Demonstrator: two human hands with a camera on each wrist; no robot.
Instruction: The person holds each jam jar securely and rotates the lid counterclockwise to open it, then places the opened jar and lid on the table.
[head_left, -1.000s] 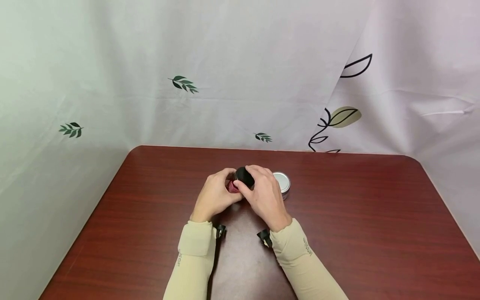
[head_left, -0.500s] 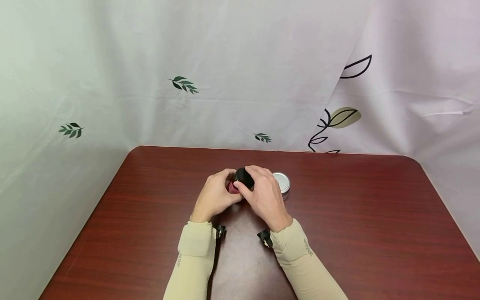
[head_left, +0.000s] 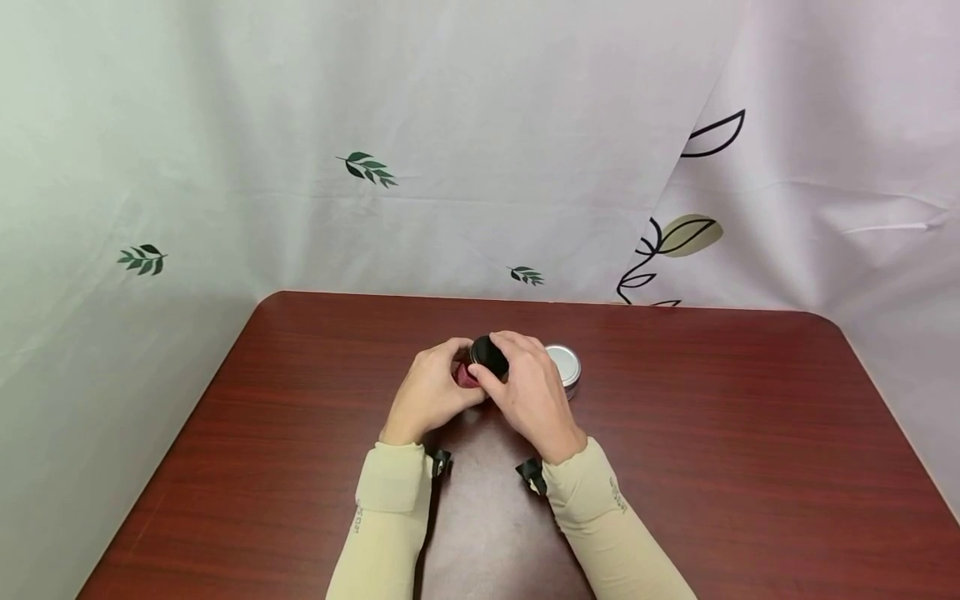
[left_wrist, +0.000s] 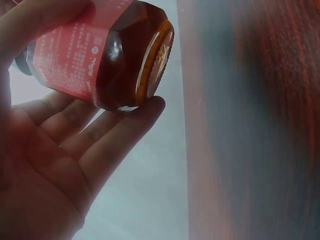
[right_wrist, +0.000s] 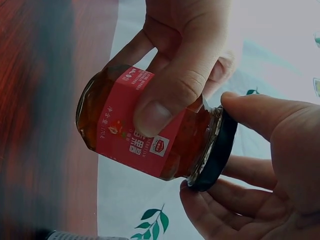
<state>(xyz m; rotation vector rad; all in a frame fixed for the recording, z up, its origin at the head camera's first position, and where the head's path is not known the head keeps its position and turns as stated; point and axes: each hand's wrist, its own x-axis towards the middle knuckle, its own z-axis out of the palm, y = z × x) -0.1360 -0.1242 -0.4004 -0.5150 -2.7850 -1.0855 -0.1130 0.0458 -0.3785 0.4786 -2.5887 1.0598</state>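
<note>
A faceted glass jam jar (right_wrist: 100, 135) holds reddish-amber contents and carries a red label printed in white. My left hand (head_left: 431, 387) grips its body, the thumb across the label and the fingers behind. On the jar's neck sits a black lid (head_left: 487, 354), which my right hand (head_left: 534, 392) holds by its rim between thumb and fingers. In the right wrist view the lid lies straight against the neck, and the jar is tilted. The left wrist view shows the jar's round base (left_wrist: 155, 62) clear of the table.
Just right of my right hand stands a round silver tin (head_left: 564, 364) with a pale top. The reddish-brown wooden table (head_left: 712, 433) spreads around both hands. White cloth (head_left: 450, 100) printed with leaves hangs behind it and at the sides.
Almost nothing differs. Both hands keep their hold on the jar and lid, with only a very slight shift of the right hand and the black lid.
</note>
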